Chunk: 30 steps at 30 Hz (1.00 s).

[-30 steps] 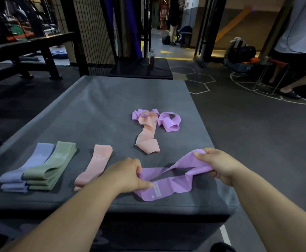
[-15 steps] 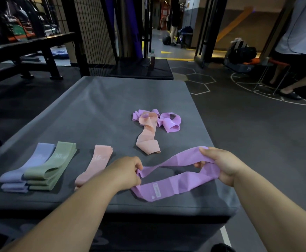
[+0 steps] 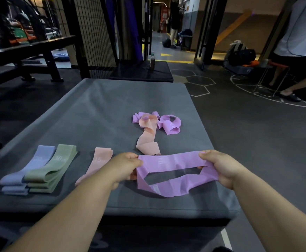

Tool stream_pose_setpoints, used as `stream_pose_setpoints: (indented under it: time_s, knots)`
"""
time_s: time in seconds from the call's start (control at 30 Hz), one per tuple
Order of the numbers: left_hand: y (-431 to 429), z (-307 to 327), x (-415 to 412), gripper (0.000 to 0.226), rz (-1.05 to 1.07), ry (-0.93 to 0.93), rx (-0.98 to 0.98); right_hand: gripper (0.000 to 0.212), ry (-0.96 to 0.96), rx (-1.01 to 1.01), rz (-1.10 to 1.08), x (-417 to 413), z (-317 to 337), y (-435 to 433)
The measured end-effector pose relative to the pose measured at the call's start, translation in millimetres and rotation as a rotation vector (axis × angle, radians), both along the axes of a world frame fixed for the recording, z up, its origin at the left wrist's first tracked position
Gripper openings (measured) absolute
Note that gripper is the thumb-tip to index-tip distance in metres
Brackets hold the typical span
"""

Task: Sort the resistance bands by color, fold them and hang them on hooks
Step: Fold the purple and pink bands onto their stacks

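Single head-worn view, forward and down, close over the padded platform (image 3: 112,106), gym floor (image 3: 257,133) beyond.

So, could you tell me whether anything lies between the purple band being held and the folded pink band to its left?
Only the left hand itself, which grips the purple band at its left end; its wrist hides part of the folded pink band. The loose pink band lies farther back, out of the way.

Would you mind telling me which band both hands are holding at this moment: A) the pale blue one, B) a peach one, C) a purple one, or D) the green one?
C: the left hand and the right hand each grip one end of the purple band.
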<state>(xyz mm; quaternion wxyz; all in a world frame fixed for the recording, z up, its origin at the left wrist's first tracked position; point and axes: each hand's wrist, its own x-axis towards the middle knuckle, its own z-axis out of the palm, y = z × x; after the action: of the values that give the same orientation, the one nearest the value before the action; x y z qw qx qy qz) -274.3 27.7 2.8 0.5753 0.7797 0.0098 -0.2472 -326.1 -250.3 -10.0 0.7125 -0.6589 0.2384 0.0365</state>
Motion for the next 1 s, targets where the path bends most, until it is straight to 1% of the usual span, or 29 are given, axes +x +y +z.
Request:
stream_pose_setpoints:
  time_s: [0.07, 0.17, 0.27, 0.33, 0.4, 0.5, 0.6, 0.7, 0.77, 0.83, 0.9, 1.0]
  knots:
    - [1, 4, 0, 0.018, 0.028, 0.038, -0.083, 0.018, 0.001, -0.015, -0.028, 1, -1, 0]
    - [3, 5, 1, 0.021, 0.056, 0.044, -0.164, 0.021, 0.004, -0.053, -0.021, 0, 1, 1]
    - [2, 6, 3, 0.025, 0.110, 0.041, -0.236, 0.024, 0.023, -0.164, 0.045, 0, -3, -1]
    - [1, 7, 4, 0.027, 0.160, 0.046, -0.272, 0.020, 0.031, -0.246, 0.083, 0, -6, -3]
    - [3, 6, 7, 0.033, 0.162, 0.017, -0.236, 0.017, 0.041, -0.307, 0.112, 0, -7, -3]
    - [7, 0, 11, 0.043, 0.106, -0.067, -0.091, 0.016, 0.058, -0.415, 0.142, -1, -7, -4]
    - [9, -3, 7, 0.037, 0.019, -0.131, 0.038, 0.025, 0.073, -0.490, 0.184, -3, -4, -3]
    - [7, -6, 5, 0.027, -0.031, -0.218, 0.214, 0.033, 0.069, -0.545, 0.212, -5, -1, -1]
    - [6, -7, 6, 0.029, -0.044, -0.247, 0.278, 0.035, 0.082, -0.626, 0.243, -7, 2, 0]
    - [5, -7, 6, 0.035, -0.068, -0.224, 0.272, 0.033, 0.107, -0.717, 0.284, -9, 4, 2]
    - [5, -9, 6, 0.039, -0.078, -0.182, 0.220, 0.031, 0.114, -0.808, 0.313, -11, 5, 5]
    - [4, -10, 6, 0.035, -0.048, -0.071, 0.036, 0.043, 0.009, -0.906, 0.273, -11, 2, 10]
